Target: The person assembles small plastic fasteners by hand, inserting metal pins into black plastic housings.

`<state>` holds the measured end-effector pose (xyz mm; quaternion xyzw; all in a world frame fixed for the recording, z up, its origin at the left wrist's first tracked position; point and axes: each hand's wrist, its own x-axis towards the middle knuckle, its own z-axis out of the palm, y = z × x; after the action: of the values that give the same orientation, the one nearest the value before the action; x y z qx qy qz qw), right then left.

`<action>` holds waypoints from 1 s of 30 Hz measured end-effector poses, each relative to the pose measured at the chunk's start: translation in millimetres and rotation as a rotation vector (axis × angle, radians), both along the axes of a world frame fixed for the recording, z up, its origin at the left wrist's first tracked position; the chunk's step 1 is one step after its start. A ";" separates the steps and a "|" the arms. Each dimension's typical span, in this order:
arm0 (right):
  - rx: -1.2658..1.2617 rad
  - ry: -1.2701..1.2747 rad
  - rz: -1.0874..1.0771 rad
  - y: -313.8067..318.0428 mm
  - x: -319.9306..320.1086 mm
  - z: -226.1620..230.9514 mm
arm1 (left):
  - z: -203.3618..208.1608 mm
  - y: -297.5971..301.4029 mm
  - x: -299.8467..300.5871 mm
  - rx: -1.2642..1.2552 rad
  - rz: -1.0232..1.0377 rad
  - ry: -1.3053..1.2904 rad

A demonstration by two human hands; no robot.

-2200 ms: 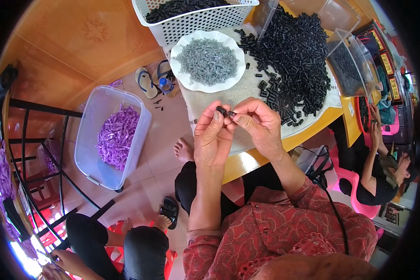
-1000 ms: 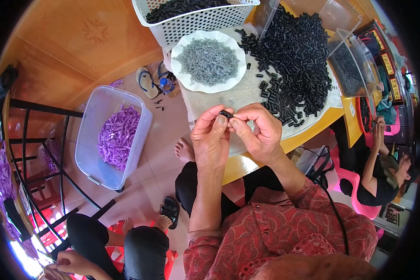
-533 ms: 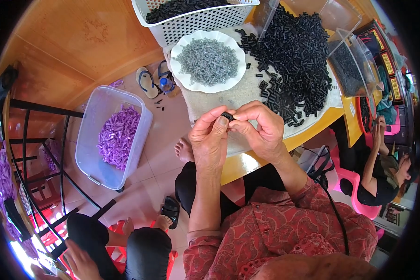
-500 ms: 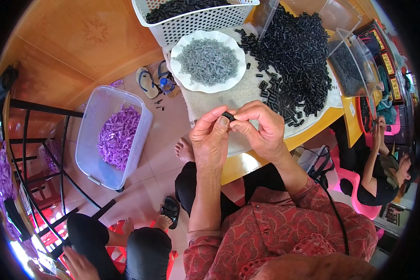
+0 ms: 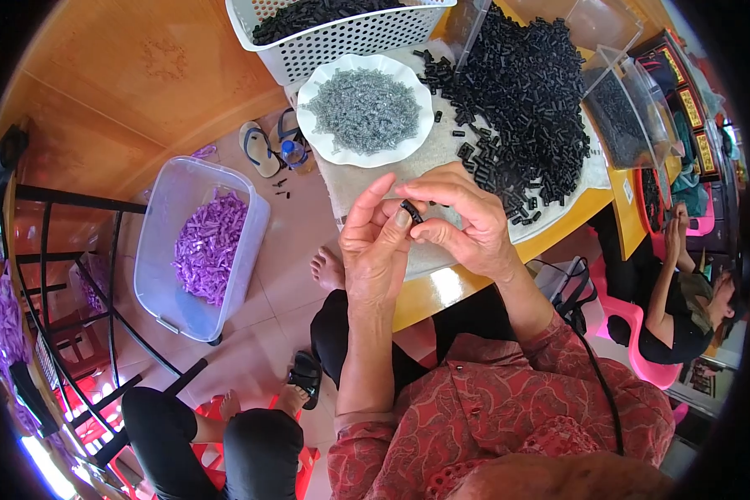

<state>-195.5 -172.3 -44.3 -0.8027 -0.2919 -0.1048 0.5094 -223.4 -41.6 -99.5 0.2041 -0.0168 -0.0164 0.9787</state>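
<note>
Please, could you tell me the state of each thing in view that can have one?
Left hand: closed on small black part
Right hand: partly curled near that part; contact unclear
Small black part: pinched
White plate: heaped with clear pieces
Perforated basket: open, holding black pieces
Clear tub: open, partly filled with purple pieces
Black pile: loose, spread out
Flip-flops: unworn

My shirt (image 5: 475, 408), red, patterned with paler curling outlines; my trousers (image 5: 475, 321), black. The small piece (image 5: 411, 210) I hold, black, like the heaped pieces (image 5: 525, 100). My bench (image 5: 558, 223), yellow; its cloth (image 5: 346, 183), off-white. Scalloped plate (image 5: 329, 148), white; its small parts (image 5: 364, 110), clear grey. Perforated basket (image 5: 350, 42), white. Translucent bin (image 5: 158, 283), bluish-white; its slim strips (image 5: 212, 250), purple. Wall panel (image 5: 142, 83), orange-brown.
</note>
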 end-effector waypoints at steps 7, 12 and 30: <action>0.106 0.081 0.013 0.3 -2.8 -8.7 | -4.9 -0.3 -0.1 0.029 0.006 0.035; 0.335 0.259 0.027 0.5 -6.4 -16.9 | -3.1 -1.2 -0.4 0.023 -0.002 0.028; 0.532 0.320 0.053 -1.6 -9.2 -18.1 | 1.3 -0.4 -6.8 0.446 0.090 -0.103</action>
<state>-204.7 -173.9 -62.5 -0.6396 -0.1910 -0.0367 0.7437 -230.1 -42.0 -98.2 0.4163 -0.0538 0.0345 0.9070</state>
